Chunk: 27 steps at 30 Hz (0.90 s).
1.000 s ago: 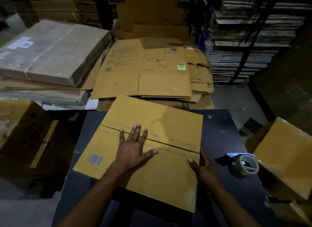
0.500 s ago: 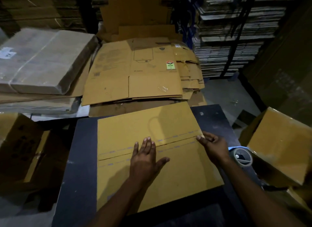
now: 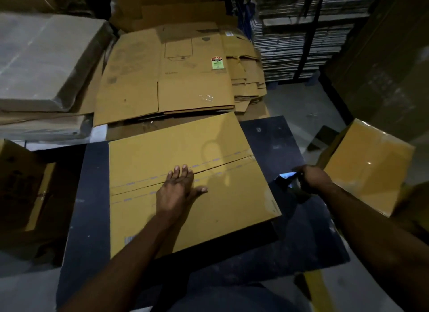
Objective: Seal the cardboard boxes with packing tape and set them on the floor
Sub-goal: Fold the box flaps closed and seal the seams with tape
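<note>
A brown cardboard box [image 3: 220, 209] lies on the dark table [image 3: 276, 140], its two top flaps meeting in a seam that runs across the middle. My left hand [image 3: 177, 191] presses flat on the flaps at the seam, fingers spread. To the right of the box, my right hand [image 3: 312, 178] curls over the tape dispenser [image 3: 286, 176], of which only a blue part shows; the roll is hidden under the hand.
A stack of flattened cartons [image 3: 171, 77] lies beyond the table. A wrapped bundle [image 3: 44, 58] sits at the back left. Closed boxes stand on the floor at the right [image 3: 366, 165] and left [image 3: 21, 184]. Shelves of flat board [image 3: 301, 33] fill the back right.
My right hand left the box's right edge and went right onto the tape dispenser. The box turned a little more on the table. My left hand stayed pressed on the seam.
</note>
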{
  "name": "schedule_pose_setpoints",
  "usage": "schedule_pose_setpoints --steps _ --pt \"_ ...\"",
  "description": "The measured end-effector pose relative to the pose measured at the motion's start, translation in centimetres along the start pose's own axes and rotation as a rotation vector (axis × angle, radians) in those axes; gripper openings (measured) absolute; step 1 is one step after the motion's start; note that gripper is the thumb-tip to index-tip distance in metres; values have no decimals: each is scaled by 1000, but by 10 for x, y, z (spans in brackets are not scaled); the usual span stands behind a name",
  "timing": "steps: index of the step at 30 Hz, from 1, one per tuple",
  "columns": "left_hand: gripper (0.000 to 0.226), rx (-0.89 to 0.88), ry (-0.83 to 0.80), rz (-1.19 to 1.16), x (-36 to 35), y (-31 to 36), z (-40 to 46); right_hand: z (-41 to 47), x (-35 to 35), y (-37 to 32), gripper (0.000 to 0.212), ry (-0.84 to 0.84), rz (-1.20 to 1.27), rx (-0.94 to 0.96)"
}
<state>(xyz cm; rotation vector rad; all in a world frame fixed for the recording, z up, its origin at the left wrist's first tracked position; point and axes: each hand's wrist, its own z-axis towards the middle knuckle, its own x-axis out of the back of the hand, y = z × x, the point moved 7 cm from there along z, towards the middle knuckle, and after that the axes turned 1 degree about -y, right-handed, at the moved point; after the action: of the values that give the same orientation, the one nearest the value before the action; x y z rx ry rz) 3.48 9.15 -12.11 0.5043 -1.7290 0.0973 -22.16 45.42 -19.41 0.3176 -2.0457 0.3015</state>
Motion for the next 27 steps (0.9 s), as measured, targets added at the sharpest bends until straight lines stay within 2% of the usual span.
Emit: schedule_pose_setpoints --steps 2,4,7,10,13,15,17,19,21,24,27 --pt "87 16 7 -27 1 0 -3 -3 3 -3 33 21 -50 -5" --pt "89 30 -1 -57 -3 -3 -4 -10 12 -14 31 16 -79 12" --pt "95 18 -7 -63 -6 -6 -2 -24 45 -33 28 119 -97 111" --pt "82 -96 20 -27 -4 -7 -8 -43 97 -63 34 288 -46 246" --pt "84 -213 14 65 -2 -19 -27 -62 144 -108 43 409 103 380" --pt "94 -177 -2 111 -1 -45 -36 -76 160 -155 37 428 159 475" --pt "103 -38 28 111 2 -87 -46 -86 163 -204 34 451 165 555" --pt "107 82 109 61 9 -134 -61 -93 157 -251 35 375 182 565" --pt "106 87 111 14 7 -163 -73 -97 146 -293 36 260 171 568" --pt "96 19 165 -55 -1 -167 -77 -106 138 -348 41 197 174 617" --pt "85 30 249 -105 -2 -164 -75 -116 136 -387 54 128 225 687"
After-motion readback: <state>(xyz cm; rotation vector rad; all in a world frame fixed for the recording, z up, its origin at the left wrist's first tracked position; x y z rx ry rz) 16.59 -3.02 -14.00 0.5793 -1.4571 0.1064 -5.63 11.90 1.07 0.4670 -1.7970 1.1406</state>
